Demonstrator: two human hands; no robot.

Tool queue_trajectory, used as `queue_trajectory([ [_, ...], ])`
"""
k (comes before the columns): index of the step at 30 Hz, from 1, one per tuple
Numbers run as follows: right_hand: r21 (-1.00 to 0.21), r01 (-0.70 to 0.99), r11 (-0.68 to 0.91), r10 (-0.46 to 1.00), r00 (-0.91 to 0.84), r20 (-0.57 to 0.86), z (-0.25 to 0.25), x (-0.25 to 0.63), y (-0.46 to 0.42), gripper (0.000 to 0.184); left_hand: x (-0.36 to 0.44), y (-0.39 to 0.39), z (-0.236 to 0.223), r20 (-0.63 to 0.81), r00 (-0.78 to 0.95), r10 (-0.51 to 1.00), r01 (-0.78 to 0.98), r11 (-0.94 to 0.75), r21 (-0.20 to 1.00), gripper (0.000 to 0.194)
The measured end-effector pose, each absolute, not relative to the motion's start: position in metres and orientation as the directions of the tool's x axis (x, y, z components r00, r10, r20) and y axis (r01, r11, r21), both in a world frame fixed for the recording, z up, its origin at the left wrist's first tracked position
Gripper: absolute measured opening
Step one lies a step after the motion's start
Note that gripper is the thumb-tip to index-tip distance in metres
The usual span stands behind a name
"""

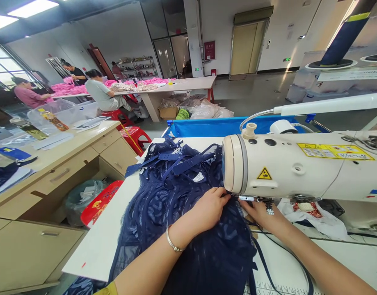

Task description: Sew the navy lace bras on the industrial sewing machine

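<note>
Pink cloth (68, 88) lies heaped across the workshop; nearer, navy lace fabric (179, 213) covers much of the white worktop (96, 250) left of the sewing machine (277, 164). It looks light, limp and easily snagged, best pinched flat at an edge, clear of the loose straps. The left hand (208, 209) pinches it; the right hand (265, 214) is part-hidden, its grip unclear.

hands (210, 207) on navy lace fabric (176, 205), white sewing machine (283, 164), silver bracelet (173, 241) on left wrist
</note>
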State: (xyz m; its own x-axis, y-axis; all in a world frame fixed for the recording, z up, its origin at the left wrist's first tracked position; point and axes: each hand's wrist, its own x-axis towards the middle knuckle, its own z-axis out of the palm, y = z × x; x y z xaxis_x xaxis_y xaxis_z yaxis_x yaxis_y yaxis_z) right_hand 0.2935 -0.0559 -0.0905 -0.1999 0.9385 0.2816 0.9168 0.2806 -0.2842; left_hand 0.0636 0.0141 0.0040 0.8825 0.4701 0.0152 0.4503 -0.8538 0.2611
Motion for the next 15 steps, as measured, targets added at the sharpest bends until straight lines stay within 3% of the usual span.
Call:
queue_trajectory([
  [3, -0.205, 0.926, 0.317, 0.880, -0.207, 0.428, -0.086, 0.288, -0.054, 0.041, 0.066, 0.011, 0.004, -0.001, 0.874, 0.485, 0.475, -0.856, 0.204, 0.042],
  [6, -0.247, 0.926, 0.286, 0.852, -0.129, 0.507, -0.074, 0.280, -0.051, 0.030, 0.068, 0.009, 0.004, -0.010, 0.870, 0.493, 0.487, -0.857, 0.170, 0.043],
  [10, -0.269, 0.917, 0.294, 0.878, -0.149, 0.454, -0.064, 0.278, -0.049, 0.027, 0.069, 0.008, 0.005, -0.034, 0.870, 0.492, 0.491, -0.857, 0.156, 0.041],
  [15, -0.158, 0.936, 0.313, 0.901, -0.241, 0.360, -0.068, 0.284, -0.051, 0.040, 0.071, 0.007, 0.004, -0.037, 0.862, 0.505, 0.506, -0.854, 0.123, 0.039],
])
